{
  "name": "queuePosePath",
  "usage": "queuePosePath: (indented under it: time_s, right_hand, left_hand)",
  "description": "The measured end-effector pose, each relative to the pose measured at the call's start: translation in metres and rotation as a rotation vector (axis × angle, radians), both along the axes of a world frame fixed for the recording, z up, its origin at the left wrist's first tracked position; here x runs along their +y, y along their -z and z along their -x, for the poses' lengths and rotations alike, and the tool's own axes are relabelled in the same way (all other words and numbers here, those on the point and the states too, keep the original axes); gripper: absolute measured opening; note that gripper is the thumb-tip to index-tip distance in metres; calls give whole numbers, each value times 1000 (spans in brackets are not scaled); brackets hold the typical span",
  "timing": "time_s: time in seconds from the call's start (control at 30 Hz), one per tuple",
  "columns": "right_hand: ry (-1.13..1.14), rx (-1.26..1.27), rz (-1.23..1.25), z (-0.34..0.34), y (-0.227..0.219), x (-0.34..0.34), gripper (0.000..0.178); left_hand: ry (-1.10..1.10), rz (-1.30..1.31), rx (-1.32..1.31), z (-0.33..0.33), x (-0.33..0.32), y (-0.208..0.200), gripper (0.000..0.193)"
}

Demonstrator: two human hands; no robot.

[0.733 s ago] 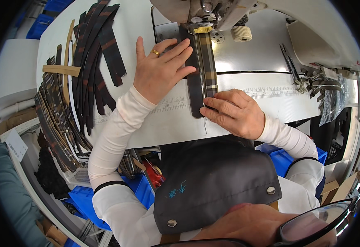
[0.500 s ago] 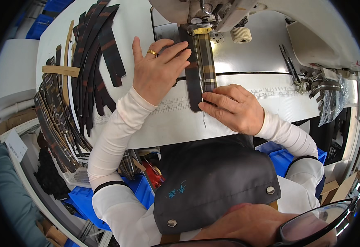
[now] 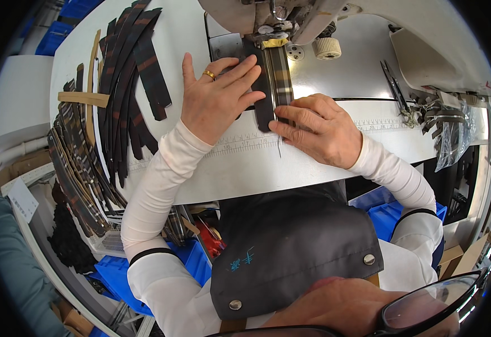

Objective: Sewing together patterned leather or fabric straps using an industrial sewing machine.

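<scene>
Under the sewing machine's presser area (image 3: 274, 42) lies a dark fabric strip (image 3: 263, 109) beside a plaid fabric strip (image 3: 282, 73). A line of zipper teeth (image 3: 270, 78) runs between them. My left hand (image 3: 220, 101), with a gold-coloured ring, has its fingers spread, and its fingertips rest on the dark strip. At the near end of the plaid strip my right hand (image 3: 318, 129) pinches it by the zipper, thumb and fingers together. The strip's near end is partly hidden under those fingers. A loose thread (image 3: 279, 147) trails from it toward me.
At left lies a pile of dark strips (image 3: 124, 84) beside several plaid strips (image 3: 79, 168), with a tan strip (image 3: 83, 98) across them. Tweezers or snips (image 3: 394, 87) lie at right, near a plastic bag (image 3: 453, 140). A ruler scale (image 3: 237, 144) crosses the white table (image 3: 211, 180).
The strips have moved farther from me, under the machine, and my right hand has moved up with them. My left hand stays about where it was, its thumb lower and its fingers still spread.
</scene>
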State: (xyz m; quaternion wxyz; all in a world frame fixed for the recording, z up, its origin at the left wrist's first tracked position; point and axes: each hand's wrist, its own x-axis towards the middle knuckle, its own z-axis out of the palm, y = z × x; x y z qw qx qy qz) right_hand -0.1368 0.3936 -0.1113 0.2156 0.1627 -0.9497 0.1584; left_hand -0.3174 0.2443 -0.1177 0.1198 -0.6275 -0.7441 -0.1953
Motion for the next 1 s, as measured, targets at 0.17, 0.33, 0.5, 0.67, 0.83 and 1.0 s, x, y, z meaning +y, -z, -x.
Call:
queuePosePath:
  time_s: [0.17,0.33,0.5,0.67,0.83,1.0]
  right_hand:
    - [19,2,-3,5,-2,3,40]
    - [39,23,-22,12,-3,6,33]
    - [37,45,-53,19,-1,12,33]
    - [45,66,-45,26,-1,15,32]
    - [46,73,-56,32,-1,20,32]
    - [48,92,-69,38,-1,24,29]
  left_hand:
    - [24,-65,61,3,2,2,34]
    - [-8,-42,45,2,1,2,31]
    - [1,-73,65,3,2,3,31]
    - [1,-88,48,5,2,5,32]
    - [5,-77,33,5,4,6,31]
    - [11,-64,28,4,4,3,28]
